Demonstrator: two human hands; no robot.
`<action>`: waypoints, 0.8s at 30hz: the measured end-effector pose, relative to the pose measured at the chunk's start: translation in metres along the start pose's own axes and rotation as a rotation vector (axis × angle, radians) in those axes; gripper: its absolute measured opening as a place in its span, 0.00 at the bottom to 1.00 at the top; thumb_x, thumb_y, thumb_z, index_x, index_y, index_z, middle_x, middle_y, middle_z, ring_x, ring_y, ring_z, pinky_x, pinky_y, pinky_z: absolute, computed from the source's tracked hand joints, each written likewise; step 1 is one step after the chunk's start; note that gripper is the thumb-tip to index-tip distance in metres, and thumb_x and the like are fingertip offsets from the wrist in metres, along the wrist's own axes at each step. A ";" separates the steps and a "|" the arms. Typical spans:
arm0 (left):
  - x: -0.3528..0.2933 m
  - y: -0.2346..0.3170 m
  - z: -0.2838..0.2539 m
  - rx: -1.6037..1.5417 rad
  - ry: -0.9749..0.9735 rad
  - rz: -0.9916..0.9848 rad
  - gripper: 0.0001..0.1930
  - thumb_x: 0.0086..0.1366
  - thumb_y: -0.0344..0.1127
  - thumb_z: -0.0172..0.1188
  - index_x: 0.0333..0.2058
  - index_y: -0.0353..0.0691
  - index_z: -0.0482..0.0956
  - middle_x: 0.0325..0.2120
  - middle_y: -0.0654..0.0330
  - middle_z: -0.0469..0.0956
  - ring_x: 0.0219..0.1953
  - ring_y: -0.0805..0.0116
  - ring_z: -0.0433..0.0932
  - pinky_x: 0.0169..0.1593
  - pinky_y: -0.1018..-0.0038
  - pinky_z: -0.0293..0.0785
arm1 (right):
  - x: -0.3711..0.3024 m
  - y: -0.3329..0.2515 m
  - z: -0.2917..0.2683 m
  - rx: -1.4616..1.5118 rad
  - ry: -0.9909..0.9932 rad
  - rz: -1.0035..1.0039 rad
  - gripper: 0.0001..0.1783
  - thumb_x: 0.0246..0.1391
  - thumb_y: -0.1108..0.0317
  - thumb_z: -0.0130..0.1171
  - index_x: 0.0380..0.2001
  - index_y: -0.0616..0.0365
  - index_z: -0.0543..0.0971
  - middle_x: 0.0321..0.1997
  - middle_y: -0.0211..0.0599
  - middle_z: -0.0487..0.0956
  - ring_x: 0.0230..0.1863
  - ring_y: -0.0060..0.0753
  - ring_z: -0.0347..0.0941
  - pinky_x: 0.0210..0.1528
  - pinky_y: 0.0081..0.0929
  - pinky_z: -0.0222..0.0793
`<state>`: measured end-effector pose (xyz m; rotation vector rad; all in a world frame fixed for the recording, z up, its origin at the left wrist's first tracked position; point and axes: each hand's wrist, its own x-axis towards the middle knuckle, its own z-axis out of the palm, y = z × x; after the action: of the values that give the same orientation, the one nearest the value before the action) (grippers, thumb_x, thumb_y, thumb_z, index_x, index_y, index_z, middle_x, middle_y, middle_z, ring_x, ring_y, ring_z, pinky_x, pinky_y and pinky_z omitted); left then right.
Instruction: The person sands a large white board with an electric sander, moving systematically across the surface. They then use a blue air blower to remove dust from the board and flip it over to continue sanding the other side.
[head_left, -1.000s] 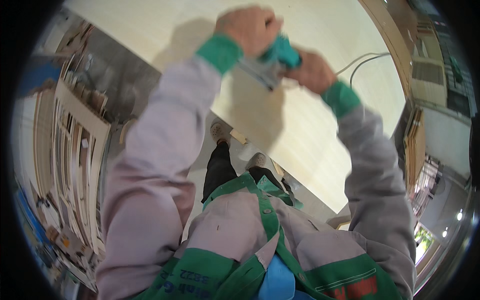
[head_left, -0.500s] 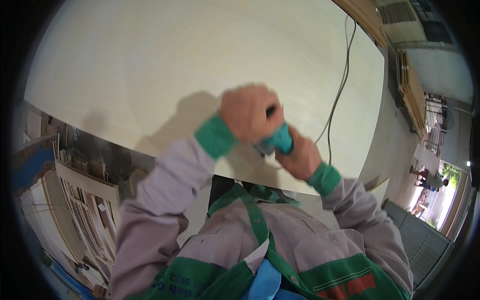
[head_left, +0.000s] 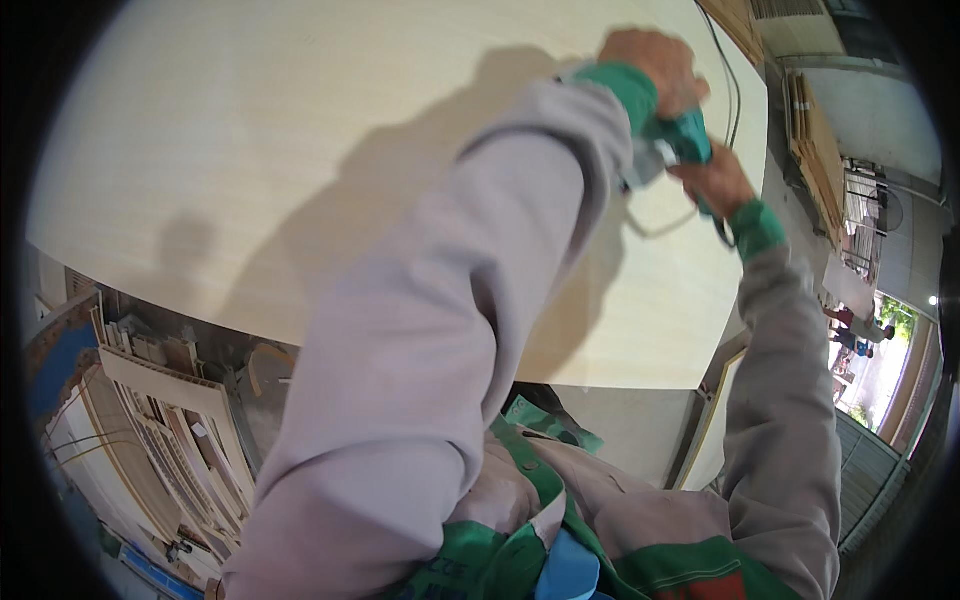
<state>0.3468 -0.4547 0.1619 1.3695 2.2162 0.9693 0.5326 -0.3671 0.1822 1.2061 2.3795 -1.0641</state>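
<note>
Over the right-hand end of the pale panel [head_left: 250, 100], we are seeing a teal power tool [head_left: 685, 137]; its underside is blurring, so we are not able to tell whether it is touching the panel. Of the hands, the left hand [head_left: 650, 68] is curling closed over the tool's top, and the right hand [head_left: 722, 182] is wrapping around it on the side nearer the panel's right edge. A grey cord [head_left: 738, 98] is running near that edge. We are judging two hazards: slack cord could be snagging at the panel's edge, jerking the tool; uneven pressure could be tilting it, scarring the panel.
</note>
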 end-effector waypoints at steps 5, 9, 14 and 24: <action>-0.018 -0.004 -0.003 -0.011 -0.179 0.086 0.22 0.61 0.58 0.57 0.43 0.54 0.90 0.44 0.59 0.88 0.50 0.55 0.84 0.57 0.58 0.78 | -0.041 -0.007 0.036 0.134 0.044 0.000 0.18 0.49 0.66 0.67 0.44 0.62 0.80 0.23 0.32 0.78 0.19 0.26 0.72 0.22 0.29 0.67; -0.001 -0.059 -0.060 0.016 -0.098 0.000 0.27 0.64 0.64 0.57 0.41 0.44 0.88 0.40 0.53 0.87 0.44 0.55 0.84 0.50 0.60 0.78 | -0.003 -0.080 0.063 0.093 0.057 -0.165 0.18 0.49 0.60 0.67 0.37 0.64 0.81 0.21 0.35 0.78 0.19 0.28 0.74 0.23 0.32 0.70; -0.044 -0.170 -0.146 0.255 0.098 -0.138 0.32 0.68 0.64 0.55 0.35 0.33 0.84 0.36 0.45 0.84 0.39 0.49 0.81 0.47 0.56 0.73 | 0.030 -0.173 0.126 -0.049 -0.078 -0.504 0.23 0.43 0.57 0.70 0.38 0.63 0.82 0.26 0.39 0.83 0.25 0.36 0.79 0.29 0.39 0.77; -0.210 -0.177 -0.163 0.247 0.180 -0.412 0.15 0.67 0.39 0.52 0.35 0.35 0.83 0.32 0.51 0.82 0.36 0.58 0.79 0.44 0.63 0.74 | -0.056 -0.162 0.183 0.172 -0.512 -0.661 0.53 0.52 0.68 0.59 0.75 0.71 0.43 0.45 0.64 0.83 0.49 0.60 0.82 0.51 0.50 0.77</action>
<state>0.2315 -0.7515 0.1400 0.8805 2.6820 0.7108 0.4253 -0.5928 0.1642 0.1017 2.3159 -1.5570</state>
